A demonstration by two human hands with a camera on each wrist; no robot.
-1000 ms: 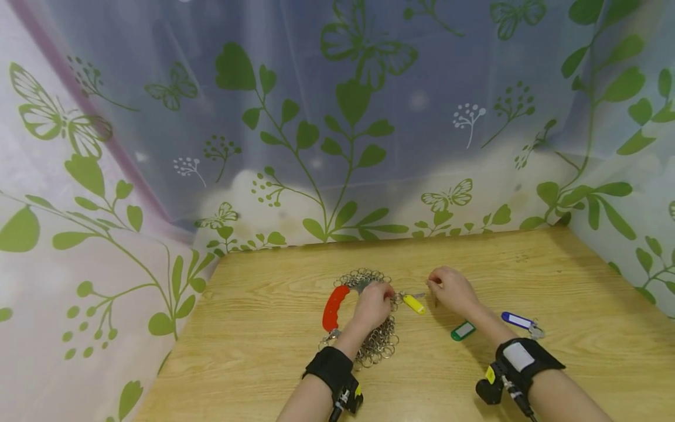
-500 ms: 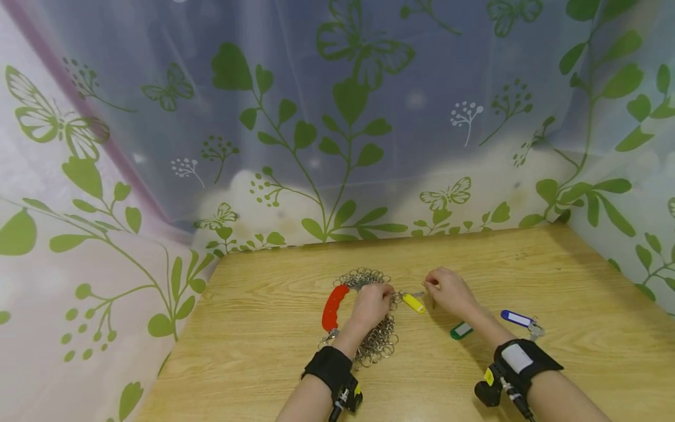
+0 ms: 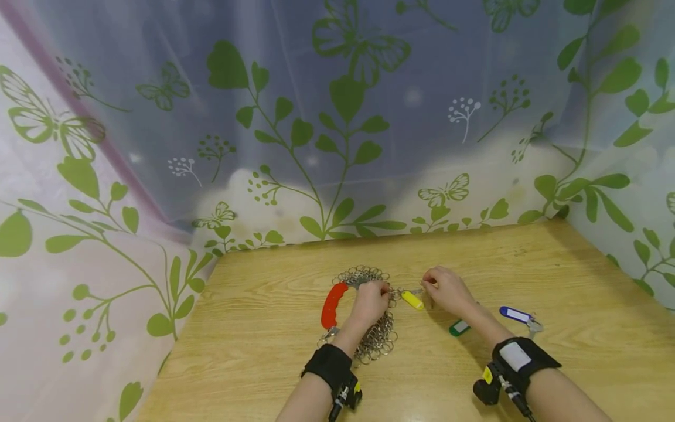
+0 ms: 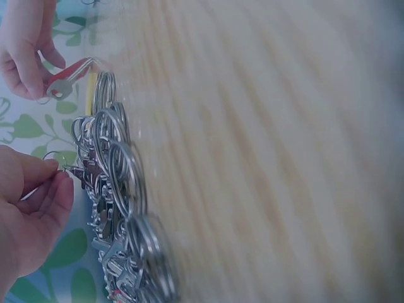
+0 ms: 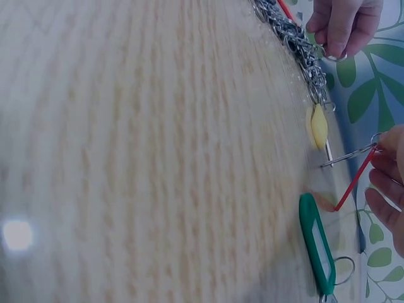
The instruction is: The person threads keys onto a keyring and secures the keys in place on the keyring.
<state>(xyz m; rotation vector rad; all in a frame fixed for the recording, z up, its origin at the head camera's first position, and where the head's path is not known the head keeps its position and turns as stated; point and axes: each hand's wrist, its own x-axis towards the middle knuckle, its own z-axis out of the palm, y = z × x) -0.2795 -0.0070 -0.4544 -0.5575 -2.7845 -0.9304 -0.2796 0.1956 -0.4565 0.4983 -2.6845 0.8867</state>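
My left hand (image 3: 371, 302) pinches a small metal ring at the right side of a bunch of linked metal rings (image 3: 377, 343). The ring (image 4: 57, 153) shows between thumb and fingertips in the left wrist view. A carabiner with a red handle (image 3: 331, 308) carries the bunch. In my right hand (image 3: 448, 290), the fingertips pinch a key ring (image 5: 377, 139) from which a key (image 5: 350, 155) and a red key tag (image 5: 355, 181) hang over the table. A yellow key tag (image 3: 412, 299) with a key lies between the hands, beside the bunch.
A green key tag (image 3: 460, 327) lies partly under my right forearm. Farther right is a blue key tag (image 3: 514, 315) with a key (image 3: 534, 326). The wooden table (image 3: 263, 351) meets patterned curtains (image 3: 295, 193) at the back and sides.
The head view shifts slightly. Both hands keep nearly the same place and grip.
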